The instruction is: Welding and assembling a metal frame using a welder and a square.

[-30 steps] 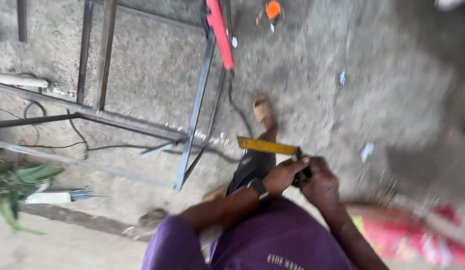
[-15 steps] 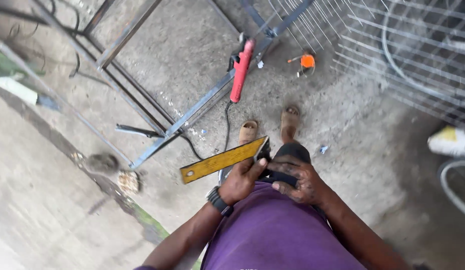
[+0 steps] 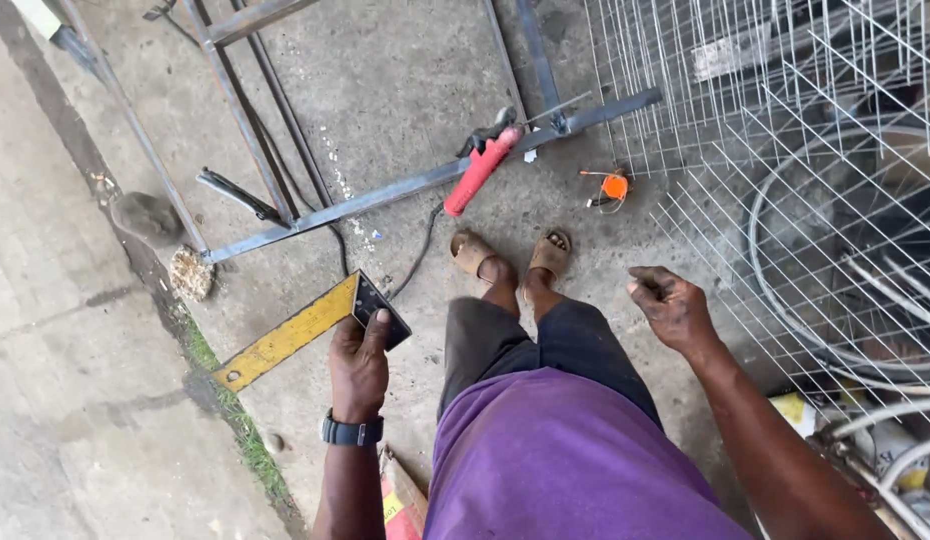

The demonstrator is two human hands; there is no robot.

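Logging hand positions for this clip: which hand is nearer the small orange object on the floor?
Right. The right hand hangs empty just below and right of the orange object. The left hand is farther off to the left, gripping a yellow try square.

Bare concrete floor (image 3: 405,90) ahead of my feet gives passing room; steel frame bar (image 3: 385,195) and red-handled tool (image 3: 480,170) cross it. Wire mesh (image 3: 785,150) blocks my right hand (image 3: 670,305).

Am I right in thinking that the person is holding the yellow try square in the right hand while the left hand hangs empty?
Not quite: the head view shows the sides reversed. The left hand holds the yellow try square, and the right hand hangs empty, fingers loosely curled.
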